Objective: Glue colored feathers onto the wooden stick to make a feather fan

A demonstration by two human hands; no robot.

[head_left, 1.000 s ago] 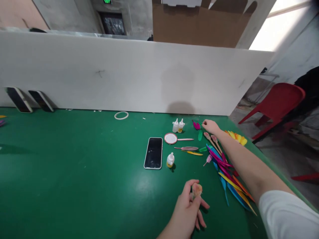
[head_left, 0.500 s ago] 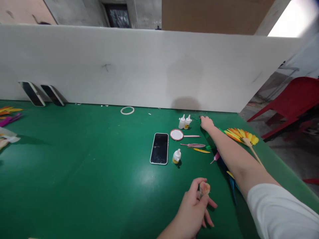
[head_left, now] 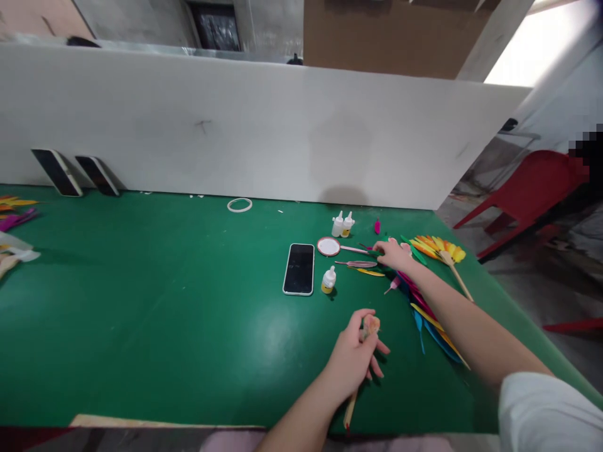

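Observation:
My left hand [head_left: 354, 351] is closed around a wooden stick [head_left: 350, 411] topped by a small pinkish-orange flower head [head_left: 371, 324], above the table's near part. My right hand [head_left: 396, 256] reaches to the feathers at the right, its fingers bent at a green feather [head_left: 375, 253]; whether they grip it is unclear. Just left of it lie a round white disc with a red rim [head_left: 328, 247], a pale pink feather [head_left: 360, 264] and a yellow one [head_left: 370, 272]. Magenta and blue feathers [head_left: 443, 339] lie partly beneath my right forearm.
A phone [head_left: 299, 270] lies beside a glue bottle [head_left: 328, 280]; two more bottles [head_left: 342, 225] stand behind. A yellow-orange feather fan [head_left: 440, 249] lies at right, a white ring [head_left: 240, 205] farther back. Two phones lean on the white board [head_left: 211, 125]. Another person's hand [head_left: 7, 262] shows at far left.
My right hand has drawn back toward me from the table's far side, down to the feathers. A magenta piece now shows near the board. My left hand keeps its hold; the view has shifted.

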